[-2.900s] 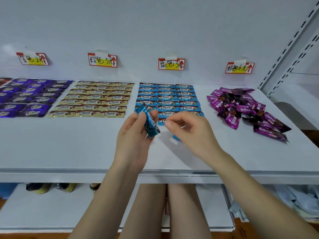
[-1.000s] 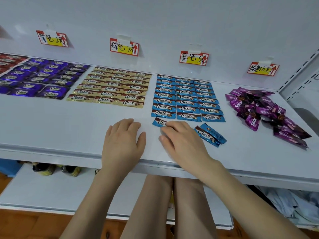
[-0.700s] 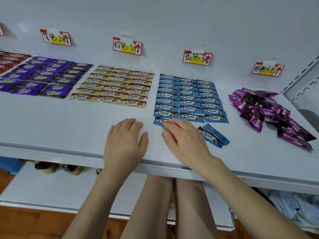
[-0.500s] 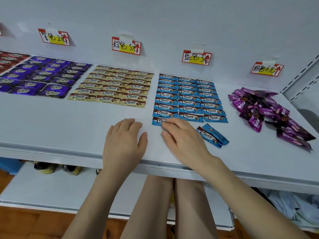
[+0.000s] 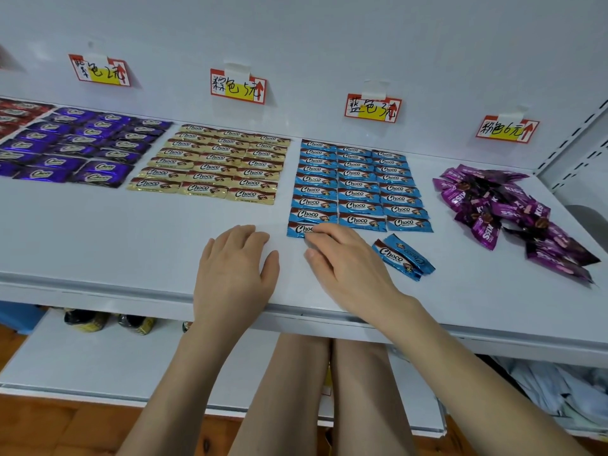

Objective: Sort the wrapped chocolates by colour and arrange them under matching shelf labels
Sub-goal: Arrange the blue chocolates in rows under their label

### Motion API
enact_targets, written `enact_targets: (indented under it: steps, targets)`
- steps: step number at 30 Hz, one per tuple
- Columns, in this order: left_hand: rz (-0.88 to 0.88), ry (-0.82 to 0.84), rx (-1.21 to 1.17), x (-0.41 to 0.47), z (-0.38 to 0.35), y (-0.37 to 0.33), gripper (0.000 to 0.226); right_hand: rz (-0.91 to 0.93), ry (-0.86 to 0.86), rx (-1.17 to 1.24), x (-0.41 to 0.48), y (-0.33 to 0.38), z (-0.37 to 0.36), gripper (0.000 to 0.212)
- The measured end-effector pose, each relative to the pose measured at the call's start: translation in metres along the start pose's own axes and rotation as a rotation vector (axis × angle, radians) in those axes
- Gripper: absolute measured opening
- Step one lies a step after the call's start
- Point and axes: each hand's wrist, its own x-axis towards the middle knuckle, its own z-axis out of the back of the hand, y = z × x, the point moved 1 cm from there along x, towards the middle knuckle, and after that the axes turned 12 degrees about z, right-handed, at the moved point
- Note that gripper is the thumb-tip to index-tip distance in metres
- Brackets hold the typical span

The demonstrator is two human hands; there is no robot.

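The left hand [image 5: 235,268] lies flat and relaxed on the white shelf [image 5: 98,232] near its front edge, holding nothing. Just beside it the right hand [image 5: 345,264] rests palm down, fingers loosely extended, its fingertips [image 5: 317,230] pressing a blue chocolate [image 5: 297,229] at the front left corner of the blue block [image 5: 355,184], which sits under the blue label [image 5: 372,109] on the back wall. Two loose blue chocolates [image 5: 403,256] lie overlapped to the right of that hand (nearer the front edge than the block). Gold rows [image 5: 214,166] and purple rows [image 5: 82,146] fill the shelf further left, with red wrappers [image 5: 14,115] at the far left edge; a magenta heap [image 5: 503,209] lies toward the right end
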Motion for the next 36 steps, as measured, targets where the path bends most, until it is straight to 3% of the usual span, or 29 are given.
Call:
enact_targets:
  steps: [7, 13, 17, 19, 24, 27, 31, 33, 36]
  targets:
    - [0.002, -0.006, -0.004, 0.001, 0.001, -0.002, 0.041, -0.010, -0.050, 0.054, 0.000, 0.001, 0.002, 0.035]
    - [0.003, -0.002, -0.024, 0.000, 0.003, -0.002, 0.041, -0.182, -0.248, 0.065, -0.028, -0.019, 0.031, 0.025]
    - [-0.016, -0.036, -0.069, -0.002, 0.004, -0.005, 0.034, -0.408, -0.070, -0.048, -0.055, -0.048, 0.048, 0.035]
    - [-0.027, -0.076, -0.141, -0.005, 0.005, -0.008, 0.030, -0.400, 0.011, -0.032, -0.061, -0.052, 0.050, 0.031]
    - [-0.132, -0.103, -0.349, -0.023, 0.004, -0.033, 0.024, -0.288, 0.000, -0.131, -0.058, -0.040, 0.048, 0.021]
    - [-0.112, -0.014, -0.499, -0.031, 0.001, -0.055, 0.021, -0.293, 0.039, -0.237, -0.055, -0.042, 0.051, 0.023]
    - [0.063, 0.263, -0.821, -0.037, -0.003, -0.081, 0.020, -0.221, -0.218, 0.038, -0.063, -0.034, 0.060, 0.019]
    - [0.146, 0.488, -1.083, -0.041, -0.002, -0.095, 0.023, -0.103, -0.297, 0.058, -0.066, -0.022, 0.061, 0.014]
    - [0.194, 0.603, -1.326, -0.042, 0.001, -0.103, 0.023, 0.009, -0.337, 0.035, -0.071, -0.009, 0.060, 0.020]
